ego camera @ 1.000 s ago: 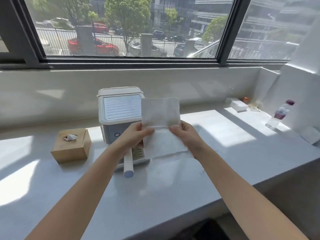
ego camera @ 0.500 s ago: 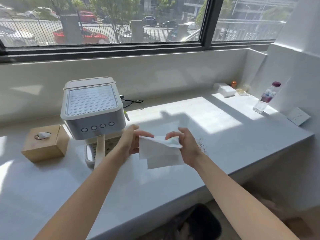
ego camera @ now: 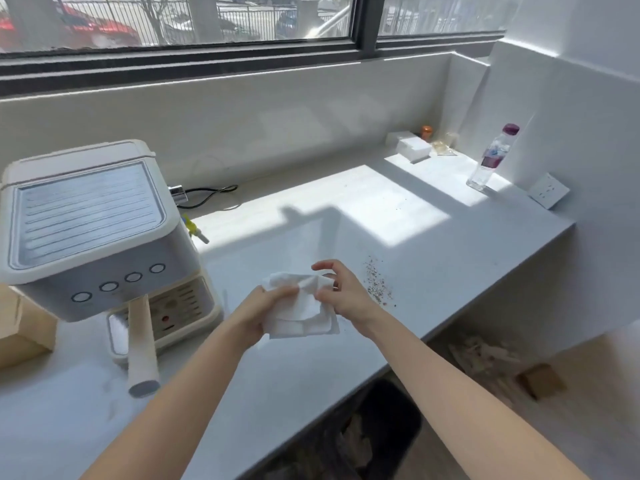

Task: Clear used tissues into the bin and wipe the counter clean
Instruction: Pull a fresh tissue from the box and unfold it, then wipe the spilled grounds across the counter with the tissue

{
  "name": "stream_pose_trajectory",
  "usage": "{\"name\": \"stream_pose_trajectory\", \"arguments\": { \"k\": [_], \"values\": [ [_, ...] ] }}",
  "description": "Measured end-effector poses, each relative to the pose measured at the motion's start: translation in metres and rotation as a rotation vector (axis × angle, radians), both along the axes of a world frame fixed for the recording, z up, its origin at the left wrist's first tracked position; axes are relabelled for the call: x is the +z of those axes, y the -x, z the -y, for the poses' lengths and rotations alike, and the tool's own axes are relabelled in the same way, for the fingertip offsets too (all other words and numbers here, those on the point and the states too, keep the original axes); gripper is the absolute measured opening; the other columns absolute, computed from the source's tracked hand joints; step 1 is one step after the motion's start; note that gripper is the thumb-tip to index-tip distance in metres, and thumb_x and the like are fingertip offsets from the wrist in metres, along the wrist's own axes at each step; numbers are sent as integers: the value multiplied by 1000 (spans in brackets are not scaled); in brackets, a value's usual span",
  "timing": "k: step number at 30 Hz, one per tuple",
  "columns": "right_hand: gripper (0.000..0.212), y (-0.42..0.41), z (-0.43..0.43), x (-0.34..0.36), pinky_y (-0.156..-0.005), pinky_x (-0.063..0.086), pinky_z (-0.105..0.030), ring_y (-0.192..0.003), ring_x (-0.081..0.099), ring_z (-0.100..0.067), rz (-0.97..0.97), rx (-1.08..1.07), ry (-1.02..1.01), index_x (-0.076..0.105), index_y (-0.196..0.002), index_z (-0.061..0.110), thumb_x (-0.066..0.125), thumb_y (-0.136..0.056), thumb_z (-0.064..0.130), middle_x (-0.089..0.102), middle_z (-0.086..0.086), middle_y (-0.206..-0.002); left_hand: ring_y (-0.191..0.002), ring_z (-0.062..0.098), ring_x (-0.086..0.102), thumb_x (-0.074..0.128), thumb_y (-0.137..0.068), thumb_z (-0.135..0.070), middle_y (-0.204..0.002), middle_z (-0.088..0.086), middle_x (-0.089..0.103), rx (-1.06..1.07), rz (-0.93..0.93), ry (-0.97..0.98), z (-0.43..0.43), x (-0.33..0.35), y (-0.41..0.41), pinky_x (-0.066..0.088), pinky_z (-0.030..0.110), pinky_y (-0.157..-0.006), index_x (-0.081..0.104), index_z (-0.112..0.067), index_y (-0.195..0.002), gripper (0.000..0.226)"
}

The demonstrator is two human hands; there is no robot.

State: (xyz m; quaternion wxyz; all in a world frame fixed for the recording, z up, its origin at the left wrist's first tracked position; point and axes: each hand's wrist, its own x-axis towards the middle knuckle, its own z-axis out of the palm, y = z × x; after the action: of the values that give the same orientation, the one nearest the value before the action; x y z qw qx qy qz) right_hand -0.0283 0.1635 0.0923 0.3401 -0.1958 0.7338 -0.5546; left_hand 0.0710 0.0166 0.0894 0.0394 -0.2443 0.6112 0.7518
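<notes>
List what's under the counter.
A black bin holding crumpled waste, pale wood scraps and a brown block on the floor. The counter hides anything further back.

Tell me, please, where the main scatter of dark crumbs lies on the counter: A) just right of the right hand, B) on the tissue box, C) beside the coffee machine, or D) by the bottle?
A: the dark crumbs lie on the counter just right of the right hand, which holds the tissue together with the left hand.
</notes>
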Motion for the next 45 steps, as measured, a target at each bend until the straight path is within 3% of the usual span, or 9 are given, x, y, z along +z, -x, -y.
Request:
{"name": "stream_pose_trajectory", "arguments": {
  "k": [11,17,20,25,31,35,39,42,45],
  "values": [
    [14,41,-6,-36,-80,54,-33,-89,64,-13,48,-198,56,58,-103,26,58,-90,20,61,-3,-107,-65,6,67,54,-89,-18,-71,-11,72,369,34,94,4,-18,30,48,18,-49,67,-24,-83,16],
    [18,80,-39,-55,-73,42,-19,-105,54,-9,-67,-234,-50,59,-106,27,44,-96,26,60,12,-108,-100,17,55,42,-91,-10,-109,0,61,790,41,424,-6,-40,41,41,26,-84,62,-18,-115,33],
    [25,106,-65,-68,-81,49,-27,-115,51,-14,-169,-155,-149,56,-116,26,39,-99,29,56,10,-118,-115,16,53,38,-92,-9,-125,0,61,844,41,589,-17,-57,37,39,25,-96,60,-18,-123,39],
    [41,153,-104,-92,-118,21,-41,-143,23,-21,-485,-21,-347,41,-140,16,33,-101,28,33,-4,-153,-121,20,51,38,-95,-18,-124,-7,58,695,122,713,-44,-93,31,40,35,-100,54,-31,-125,37],
    [52,196,-152,-134,-118,11,-44,-148,9,-26,-704,216,-671,24,-149,15,28,-101,35,14,-6,-160,-145,20,11,37,-99,-19,-156,4,18,139,340,990,-67,-143,36,9,40,-117,25,-16,-146,48],
    [53,208,-152,-152,-118,7,-40,-148,8,-19,-731,70,-738,19,-151,18,24,-101,37,11,-1,-161,-147,14,0,29,-100,-34,-160,0,7,222,390,990,-74,-145,41,0,36,-119,15,-15,-149,55],
    [54,202,-141,-159,-112,19,-43,-144,21,-23,-866,-78,-803,27,-148,18,33,-98,39,25,-4,-157,-145,12,11,23,-100,-37,-157,0,23,321,497,967,-69,-129,56,-5,30,-117,23,-15,-147,52],
    [57,207,-142,-161,-111,19,-46,-140,25,-28,-936,-16,-828,28,-146,16,36,-96,40,29,-9,-154,-124,27,42,28,-98,-26,-124,10,55,326,501,1174,-61,-116,70,16,37,-115,52,-4,-120,39],
    [55,217,-145,-162,-111,18,-46,-136,26,-31,-956,17,-815,29,-143,18,37,-94,41,32,-10,-148,-99,35,49,30,-93,-25,-104,7,57,316,431,1146,-63,-113,77,42,43,-89,52,-5,-101,31]
  ]
}}
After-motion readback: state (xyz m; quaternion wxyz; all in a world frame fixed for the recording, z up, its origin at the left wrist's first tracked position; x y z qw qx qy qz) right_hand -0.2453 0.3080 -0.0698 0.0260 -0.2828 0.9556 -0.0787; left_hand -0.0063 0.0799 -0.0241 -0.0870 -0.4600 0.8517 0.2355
